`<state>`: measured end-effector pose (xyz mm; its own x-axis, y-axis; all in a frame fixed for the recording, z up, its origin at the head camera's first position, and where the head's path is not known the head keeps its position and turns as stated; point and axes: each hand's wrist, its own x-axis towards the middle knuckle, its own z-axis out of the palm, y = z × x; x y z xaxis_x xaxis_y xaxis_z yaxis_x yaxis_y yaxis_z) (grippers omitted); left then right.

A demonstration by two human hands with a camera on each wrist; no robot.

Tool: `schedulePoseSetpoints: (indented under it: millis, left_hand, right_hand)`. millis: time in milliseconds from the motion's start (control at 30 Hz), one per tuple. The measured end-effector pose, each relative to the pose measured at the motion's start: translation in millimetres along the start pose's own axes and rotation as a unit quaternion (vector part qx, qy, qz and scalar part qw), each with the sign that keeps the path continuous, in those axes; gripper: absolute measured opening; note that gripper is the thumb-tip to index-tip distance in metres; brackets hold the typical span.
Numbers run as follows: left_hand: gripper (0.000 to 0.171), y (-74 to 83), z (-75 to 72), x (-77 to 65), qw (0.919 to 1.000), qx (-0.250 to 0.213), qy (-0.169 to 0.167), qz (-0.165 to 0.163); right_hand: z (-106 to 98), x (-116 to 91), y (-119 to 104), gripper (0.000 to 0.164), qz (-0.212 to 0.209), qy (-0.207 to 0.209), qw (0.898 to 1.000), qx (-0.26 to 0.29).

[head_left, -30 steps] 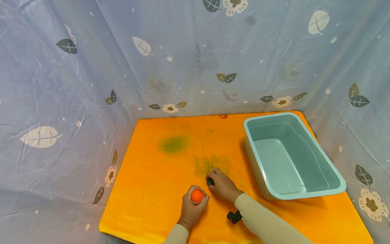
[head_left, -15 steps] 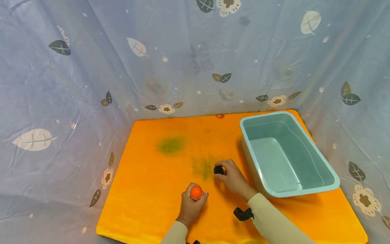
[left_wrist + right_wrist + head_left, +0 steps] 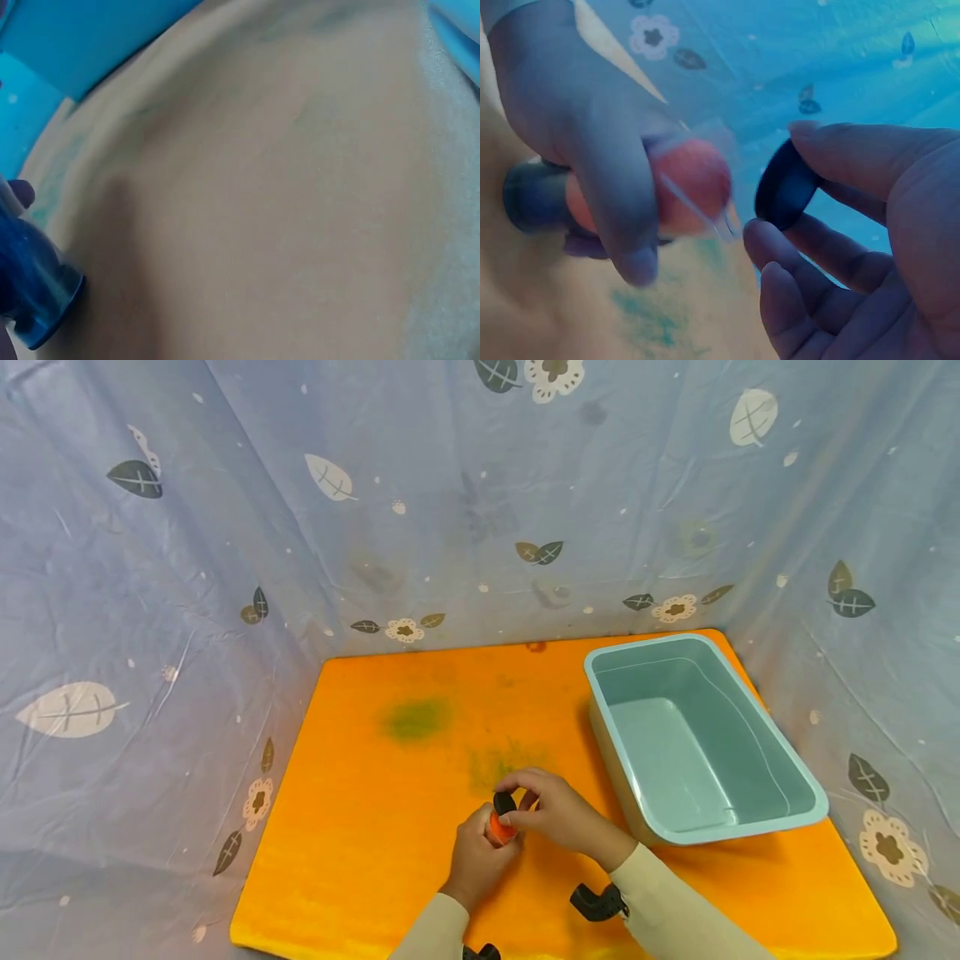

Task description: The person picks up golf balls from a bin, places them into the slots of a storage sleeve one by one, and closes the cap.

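Note:
My left hand (image 3: 477,864) grips a clear tube with an orange ball (image 3: 501,831) showing at its mouth. In the right wrist view the left fingers wrap round the tube's middle; its dark bottom end (image 3: 538,199) sticks out behind them. The tube's lower end (image 3: 45,289) also shows at the left edge of the left wrist view. My right hand (image 3: 561,814) pinches a round black cap (image 3: 505,802) between thumb and fingers. A small gap separates the tilted cap from the tube's mouth in the right wrist view.
A light blue-green plastic bin (image 3: 637,777) stands on the right of the orange tabletop (image 3: 360,827). Patterned curtains (image 3: 450,485) hang behind the table and at both sides. Black camera mounts (image 3: 597,903) stick out from the wrists.
The right hand first moved away with the cap, then came back left to the tube's mouth. The left hand keeps its grip, with the tube now tilted toward the right hand.

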<state>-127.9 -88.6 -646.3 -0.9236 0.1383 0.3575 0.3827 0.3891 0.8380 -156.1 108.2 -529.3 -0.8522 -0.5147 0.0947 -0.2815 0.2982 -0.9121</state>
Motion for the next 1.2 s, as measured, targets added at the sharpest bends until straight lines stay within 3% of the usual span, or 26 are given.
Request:
schedulePoseSetpoints:
  millis: [133, 533, 833, 1200]
  left_hand:
    - [0.034, 2.6, 2.1, 2.5, 0.9994, 0.028, -0.01, 0.016]
    - [0.032, 4.2, 2.5, 5.6, 0.9991, 0.038, -0.02, -0.007]
    - [0.033, 4.4, 2.8, 3.1, 0.9997, 0.022, -0.008, 0.003]
    - [0.03, 5.1, -1.2, 2.4, 0.9989, -0.013, -0.045, -0.009]
  right_hand:
    - [3.0, -1.9, -1.2, 0.031, -0.003, -0.021, 1.0, -0.022]
    - [1.5, -8.7, 0.1, 0.032, 0.001, -0.038, 0.996, -0.076]
    - [2.5, -6.9, -9.5, 0.019, -0.049, -0.051, 0.983, -0.167]
    - [-2.7, 0.8, -9.1, 0.017, -0.117, -0.103, 0.966, -0.209]
